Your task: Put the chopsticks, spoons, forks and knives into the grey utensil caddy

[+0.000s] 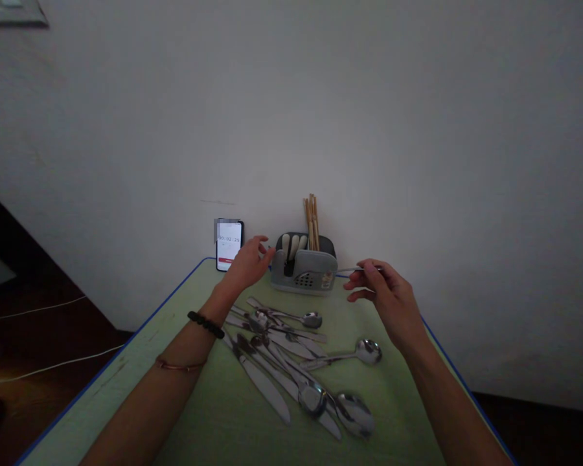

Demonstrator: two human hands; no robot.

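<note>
My left hand [249,262] reaches toward the left end of a grey cutlery holder [305,270] at the back of the table, fingers curled, close to it and holding nothing I can see. My right hand [381,285] pinches a thin metal utensil [354,269] by its handle, its tip pointing at the holder's right side. The holder contains white-handled pieces [293,244] and wooden chopsticks [311,222]. Between my arms lies a pile of steel spoons and knives [291,353] on the green table [214,414].
A phone [229,244] leans upright against the white wall behind the table, its screen showing a timer. The table has a blue edge [140,327]. White cables [43,366] run over the dark floor at the left.
</note>
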